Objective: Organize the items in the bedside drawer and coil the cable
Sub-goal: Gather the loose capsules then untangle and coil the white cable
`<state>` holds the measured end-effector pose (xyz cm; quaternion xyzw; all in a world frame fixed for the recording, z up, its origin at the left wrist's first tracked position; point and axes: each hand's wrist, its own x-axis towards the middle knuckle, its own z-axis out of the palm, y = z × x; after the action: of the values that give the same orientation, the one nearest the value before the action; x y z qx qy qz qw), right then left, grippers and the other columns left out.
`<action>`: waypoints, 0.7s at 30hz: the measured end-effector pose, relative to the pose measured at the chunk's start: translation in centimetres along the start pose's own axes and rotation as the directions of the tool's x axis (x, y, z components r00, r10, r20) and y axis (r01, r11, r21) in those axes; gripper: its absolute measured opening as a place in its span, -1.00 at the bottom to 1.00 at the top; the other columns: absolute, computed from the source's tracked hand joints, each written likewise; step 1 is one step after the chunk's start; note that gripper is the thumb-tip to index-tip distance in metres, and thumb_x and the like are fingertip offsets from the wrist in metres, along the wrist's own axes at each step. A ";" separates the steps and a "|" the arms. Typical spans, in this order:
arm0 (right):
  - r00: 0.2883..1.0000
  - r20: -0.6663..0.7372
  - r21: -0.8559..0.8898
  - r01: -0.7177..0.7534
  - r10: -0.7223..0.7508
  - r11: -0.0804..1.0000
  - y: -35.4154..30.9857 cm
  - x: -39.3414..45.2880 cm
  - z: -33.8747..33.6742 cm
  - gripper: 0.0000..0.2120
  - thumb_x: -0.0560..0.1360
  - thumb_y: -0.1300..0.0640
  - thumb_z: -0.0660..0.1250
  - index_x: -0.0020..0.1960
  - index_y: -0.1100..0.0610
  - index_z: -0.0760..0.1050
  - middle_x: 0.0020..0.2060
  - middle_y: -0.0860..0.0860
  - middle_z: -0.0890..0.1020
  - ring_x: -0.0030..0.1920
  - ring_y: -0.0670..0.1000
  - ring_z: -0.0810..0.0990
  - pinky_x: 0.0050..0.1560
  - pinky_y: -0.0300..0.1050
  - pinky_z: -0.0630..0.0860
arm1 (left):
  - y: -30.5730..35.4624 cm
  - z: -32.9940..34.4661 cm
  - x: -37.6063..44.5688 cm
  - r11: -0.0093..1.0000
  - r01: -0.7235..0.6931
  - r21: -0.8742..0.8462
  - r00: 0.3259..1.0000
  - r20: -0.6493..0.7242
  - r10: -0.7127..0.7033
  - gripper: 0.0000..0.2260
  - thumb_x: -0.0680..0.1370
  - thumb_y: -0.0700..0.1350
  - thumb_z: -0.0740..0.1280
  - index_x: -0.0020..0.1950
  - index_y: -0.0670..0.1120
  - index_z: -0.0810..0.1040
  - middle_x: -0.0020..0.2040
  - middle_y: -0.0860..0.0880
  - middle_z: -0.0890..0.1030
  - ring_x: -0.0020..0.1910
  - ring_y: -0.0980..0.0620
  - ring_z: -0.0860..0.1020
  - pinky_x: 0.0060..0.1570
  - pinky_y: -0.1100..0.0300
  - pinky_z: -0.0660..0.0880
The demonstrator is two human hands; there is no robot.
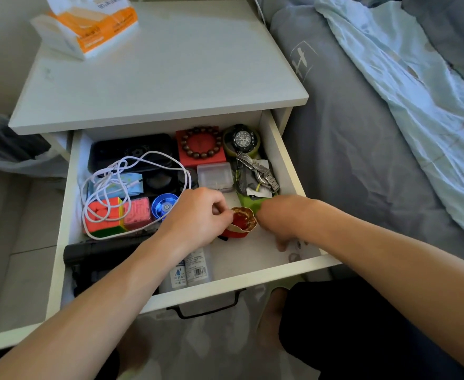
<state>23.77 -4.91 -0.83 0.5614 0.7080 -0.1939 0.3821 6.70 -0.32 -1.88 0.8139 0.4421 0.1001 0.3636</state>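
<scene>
pouch: small red-and-gold pouch (240, 222) sits mid-front of the drawer (285, 160) | left hand (198, 215) pinches its rim | right hand (276, 223) curls at its far side, grip hidden so can't tell | white cable (132, 171) sprawls uncoiled over the cubes (104, 218) | tip: I'd keep the mouth up while tucking it beside the clear box (215, 176)

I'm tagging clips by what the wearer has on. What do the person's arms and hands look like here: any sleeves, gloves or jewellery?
Both forearms are bare as far as the frame shows, with no sleeves in view. The left hand and right hand wear no gloves, and neither wrist shows a watch or band. No rings show on the visible fingers.
</scene>
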 end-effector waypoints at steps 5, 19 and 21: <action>0.999 0.046 -0.033 0.021 -0.019 0.999 0.0 -0.1 1.2 -0.62 0.42 0.04 0.52 0.16 0.16 0.54 -0.16 0.02 0.53 -0.09 0.11 0.59 -0.14 -0.06 0.55 | -0.1 0.1 0.1 1.000 -0.002 0.016 1.000 0.003 0.002 -0.88 0.52 -0.09 0.40 -0.22 0.00 0.65 -0.36 0.11 0.62 -0.36 0.18 0.59 -0.40 0.41 0.43; 0.991 -0.076 -0.143 0.099 -0.111 0.985 1.0 0.8 2.4 -0.65 0.46 0.05 0.48 0.17 0.15 0.50 0.02 0.10 0.57 -0.03 0.16 0.60 -0.20 -0.05 0.47 | -0.4 0.5 0.3 0.999 0.007 0.053 1.000 0.026 -0.008 -0.88 0.53 -0.05 0.41 -0.22 0.03 0.65 -0.36 0.10 0.64 -0.39 0.22 0.57 -0.35 0.28 0.51; 0.985 -0.148 -0.102 0.075 -0.089 0.992 1.2 0.9 2.0 -0.72 0.51 0.06 0.41 0.16 0.15 0.51 -0.04 0.09 0.56 -0.07 0.14 0.58 -0.23 -0.09 0.40 | -0.3 0.5 0.3 0.999 0.003 0.054 1.000 0.024 -0.004 -0.88 0.53 -0.05 0.41 -0.21 0.02 0.65 -0.36 0.10 0.64 -0.38 0.23 0.57 -0.37 0.33 0.48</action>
<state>25.52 -5.37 -2.62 0.5259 0.7662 -0.1316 0.3450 6.90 -0.18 -2.49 0.8238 0.4416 0.0778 0.3468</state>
